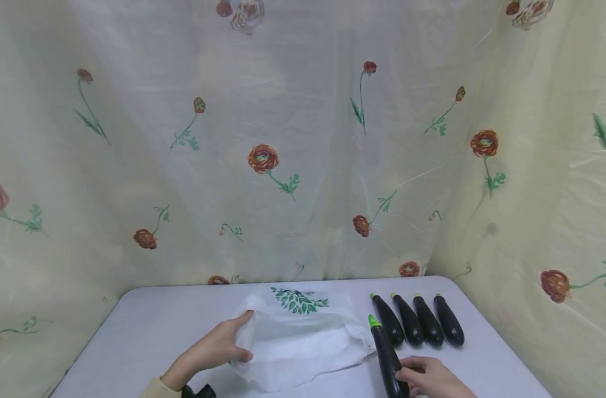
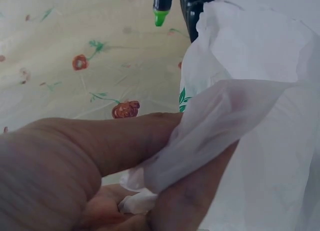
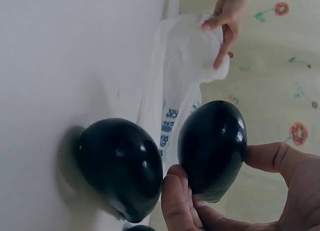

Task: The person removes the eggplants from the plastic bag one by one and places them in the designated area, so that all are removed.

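A white plastic bag [image 1: 307, 345] with a green leaf print lies spread on the table, its mouth toward me. My left hand [image 1: 219, 344] holds the bag's left edge; in the left wrist view thin folds of the bag [image 2: 215, 126] sit between thumb and fingers. Beside the bag's right edge, my right hand [image 1: 429, 377] grips a dark eggplant [image 1: 388, 362] near its lower end, green stem tip pointing away from me. The right wrist view shows thumb and fingertips around this eggplant [image 3: 212, 146], raised off the table. Blue lettering shows on the bag [image 3: 169, 123] there.
Several more eggplants [image 1: 427, 320] lie in a row at the table's right, stems toward the back. The white table [image 1: 158, 315] is bounded by a flower-patterned curtain [image 1: 312, 166] behind and at both sides. A black object [image 1: 203, 391] sits by my left wrist.
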`<move>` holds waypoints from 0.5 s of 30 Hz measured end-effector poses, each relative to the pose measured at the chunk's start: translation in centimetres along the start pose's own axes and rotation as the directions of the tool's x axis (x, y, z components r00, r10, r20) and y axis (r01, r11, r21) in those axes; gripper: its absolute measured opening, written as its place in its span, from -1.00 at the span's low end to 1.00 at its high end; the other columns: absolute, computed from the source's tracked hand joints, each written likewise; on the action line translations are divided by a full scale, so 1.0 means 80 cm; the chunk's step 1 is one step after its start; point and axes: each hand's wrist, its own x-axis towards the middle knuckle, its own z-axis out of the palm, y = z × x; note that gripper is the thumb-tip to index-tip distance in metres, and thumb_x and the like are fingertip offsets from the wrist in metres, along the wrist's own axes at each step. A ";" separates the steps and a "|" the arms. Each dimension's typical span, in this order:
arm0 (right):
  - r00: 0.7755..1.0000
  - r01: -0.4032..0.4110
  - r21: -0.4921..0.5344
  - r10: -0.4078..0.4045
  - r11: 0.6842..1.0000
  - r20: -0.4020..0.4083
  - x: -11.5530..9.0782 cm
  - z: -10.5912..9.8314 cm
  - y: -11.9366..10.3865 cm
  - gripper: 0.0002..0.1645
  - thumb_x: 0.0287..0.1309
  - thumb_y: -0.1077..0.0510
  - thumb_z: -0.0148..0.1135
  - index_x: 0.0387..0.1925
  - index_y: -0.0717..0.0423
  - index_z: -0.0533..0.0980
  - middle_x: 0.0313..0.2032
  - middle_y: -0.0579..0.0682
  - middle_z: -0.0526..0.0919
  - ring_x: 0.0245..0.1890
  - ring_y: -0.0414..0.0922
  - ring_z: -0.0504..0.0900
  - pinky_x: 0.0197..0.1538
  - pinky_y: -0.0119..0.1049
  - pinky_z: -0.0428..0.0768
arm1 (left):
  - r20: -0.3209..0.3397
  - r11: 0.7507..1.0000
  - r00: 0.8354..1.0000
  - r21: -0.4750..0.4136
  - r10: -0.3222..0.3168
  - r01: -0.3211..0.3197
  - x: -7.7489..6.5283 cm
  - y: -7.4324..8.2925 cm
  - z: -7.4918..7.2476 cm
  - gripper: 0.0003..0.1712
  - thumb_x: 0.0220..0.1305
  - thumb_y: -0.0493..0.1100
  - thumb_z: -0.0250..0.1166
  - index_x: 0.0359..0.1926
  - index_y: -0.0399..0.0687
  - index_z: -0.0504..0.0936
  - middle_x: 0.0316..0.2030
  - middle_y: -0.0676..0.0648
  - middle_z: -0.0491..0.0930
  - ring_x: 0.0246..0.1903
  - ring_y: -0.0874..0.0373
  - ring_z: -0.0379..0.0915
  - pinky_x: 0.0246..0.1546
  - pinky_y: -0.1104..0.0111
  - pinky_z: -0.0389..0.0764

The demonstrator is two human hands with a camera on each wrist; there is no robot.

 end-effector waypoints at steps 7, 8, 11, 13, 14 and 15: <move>0.996 -0.072 -0.014 0.071 0.997 -0.063 -0.004 -0.011 0.011 -0.41 0.15 0.04 0.13 0.02 0.49 0.49 -0.28 0.12 0.68 -0.33 -0.07 0.63 -0.15 -0.13 0.59 | 0.000 1.000 1.000 0.002 0.016 -0.016 0.000 -0.003 0.002 0.06 -0.06 -0.23 0.52 0.42 -0.35 0.15 0.33 -0.36 0.30 0.04 -0.05 0.40 0.06 -0.03 0.49; 0.994 -0.080 -0.012 0.079 0.997 -0.072 -0.005 -0.013 0.012 -0.40 0.14 0.04 0.13 0.03 0.50 0.49 -0.27 0.13 0.68 -0.32 -0.07 0.64 -0.13 -0.12 0.60 | 0.001 1.000 1.000 0.002 0.019 -0.019 0.000 -0.004 0.002 0.06 -0.06 -0.23 0.52 0.42 -0.35 0.15 0.33 -0.36 0.30 0.04 -0.05 0.40 0.06 -0.03 0.49; 0.993 -0.089 -0.014 0.088 0.996 -0.082 -0.007 -0.019 0.018 -0.39 0.14 0.03 0.12 0.02 0.52 0.47 -0.27 0.15 0.68 -0.31 -0.04 0.66 -0.13 -0.10 0.62 | 0.001 1.000 1.000 0.001 0.025 -0.025 0.000 -0.005 0.002 0.06 -0.06 -0.22 0.52 0.41 -0.36 0.15 0.33 -0.36 0.29 0.05 -0.06 0.40 0.08 -0.04 0.48; 0.993 -0.089 -0.012 0.088 0.996 -0.077 -0.006 -0.022 0.023 -0.37 0.15 0.03 0.11 0.02 0.54 0.46 -0.27 0.16 0.69 -0.30 -0.03 0.67 -0.13 -0.11 0.63 | 0.000 1.000 1.000 0.002 0.029 -0.029 0.000 -0.005 0.002 0.05 -0.05 -0.22 0.52 0.41 -0.36 0.16 0.34 -0.36 0.29 0.07 -0.07 0.39 0.09 -0.05 0.46; 0.993 -0.093 -0.014 0.091 0.996 -0.071 -0.006 -0.024 0.027 -0.36 0.16 0.03 0.10 0.03 0.56 0.45 -0.27 0.17 0.68 -0.30 -0.02 0.67 -0.13 -0.10 0.63 | -0.002 1.000 1.000 0.005 0.029 -0.029 0.000 -0.006 0.002 0.05 -0.06 -0.22 0.52 0.41 -0.36 0.16 0.34 -0.36 0.29 0.09 -0.07 0.39 0.11 -0.05 0.45; 0.993 -0.095 -0.022 0.093 0.995 -0.069 -0.006 -0.026 0.030 -0.36 0.16 0.02 0.08 0.02 0.56 0.45 -0.28 0.18 0.68 -0.30 -0.02 0.67 -0.14 -0.09 0.63 | -0.002 1.000 1.000 0.006 0.029 -0.029 0.000 -0.006 0.002 0.05 -0.06 -0.22 0.52 0.41 -0.36 0.16 0.34 -0.36 0.28 0.11 -0.08 0.39 0.13 -0.06 0.43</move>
